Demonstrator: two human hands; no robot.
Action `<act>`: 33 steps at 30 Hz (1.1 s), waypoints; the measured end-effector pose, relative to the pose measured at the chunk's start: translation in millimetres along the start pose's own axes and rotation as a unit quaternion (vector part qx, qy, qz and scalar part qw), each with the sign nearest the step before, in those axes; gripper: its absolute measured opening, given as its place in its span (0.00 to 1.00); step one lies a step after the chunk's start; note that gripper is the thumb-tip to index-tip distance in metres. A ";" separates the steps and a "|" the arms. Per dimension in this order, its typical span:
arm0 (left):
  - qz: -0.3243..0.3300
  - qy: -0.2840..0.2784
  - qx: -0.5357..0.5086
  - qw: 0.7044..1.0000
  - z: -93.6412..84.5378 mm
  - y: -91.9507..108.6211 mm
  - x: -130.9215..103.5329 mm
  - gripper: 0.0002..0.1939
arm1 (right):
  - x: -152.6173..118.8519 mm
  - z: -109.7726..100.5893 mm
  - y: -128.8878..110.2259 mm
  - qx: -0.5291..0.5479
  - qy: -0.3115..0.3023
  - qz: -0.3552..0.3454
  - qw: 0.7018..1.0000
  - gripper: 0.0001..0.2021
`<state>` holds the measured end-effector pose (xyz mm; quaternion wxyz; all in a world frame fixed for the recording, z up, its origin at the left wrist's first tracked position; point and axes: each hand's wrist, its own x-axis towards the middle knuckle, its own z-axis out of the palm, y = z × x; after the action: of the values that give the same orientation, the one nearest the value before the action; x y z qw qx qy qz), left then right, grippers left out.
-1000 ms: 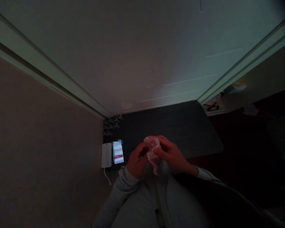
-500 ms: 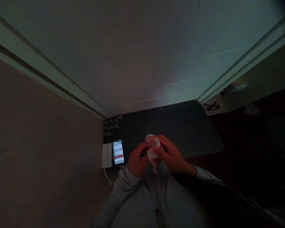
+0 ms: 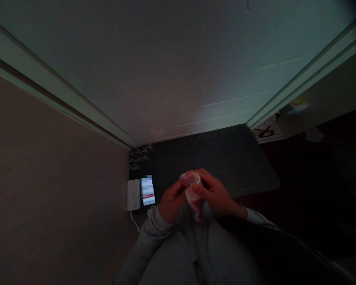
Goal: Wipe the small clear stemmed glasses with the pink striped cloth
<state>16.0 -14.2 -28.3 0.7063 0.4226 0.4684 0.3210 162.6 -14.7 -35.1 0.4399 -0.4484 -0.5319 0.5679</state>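
A small pink and white cloth (image 3: 194,194) is bunched between my two hands, close to my chest, with one end hanging down. My right hand (image 3: 215,194) wraps round its right side, thumb lying on the front of it. On the other side my left hand (image 3: 172,199) has its fingers closed at the cloth's upper left edge. Something small and thin shows at the top of the bundle, too dark to make out. Both hands are over the near edge of a dark table (image 3: 219,158).
At the table's left end lie a lit phone (image 3: 148,190), a white power strip (image 3: 133,194) with a cable, and several small clear-wrapped items (image 3: 139,156). A pale panel with a striped heart (image 3: 188,97) rises behind. Household items show at the right.
The cloth's hanging end has dropped slightly lower and to the right. My left fingers have moved a little closer in against the cloth; my right hand has barely moved.
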 end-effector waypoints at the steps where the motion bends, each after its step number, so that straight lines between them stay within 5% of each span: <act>1: -0.010 -0.004 -0.014 1.000 0.1 1.3 0.4 0.14 | -0.2 0.2 0.7 0.012 0.000 0.008 1.000 0.11; 7: -0.038 -0.022 -0.033 0.998 -4.9 2.0 2.7 0.14 | 0.8 1.2 2.0 0.061 -0.001 0.055 0.997 0.10; 16: 0.028 0.012 -0.026 0.999 -5.5 -7.4 4.4 0.14 | 4.0 2.6 -1.3 0.109 0.014 0.077 0.991 0.10; 25: 0.024 0.063 -0.023 0.997 -6.7 -8.9 4.7 0.10 | 3.1 -1.0 6.6 0.097 0.012 0.106 0.990 0.12; 33: 0.021 0.051 0.029 0.998 -13.0 -16.8 3.9 0.13 | 4.4 2.0 23.0 0.288 0.084 0.172 0.939 0.14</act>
<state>6.2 -14.3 -47.6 0.6618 0.4356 0.5041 0.3436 159.2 -11.9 -58.2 0.4892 -0.4335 -0.2219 0.7236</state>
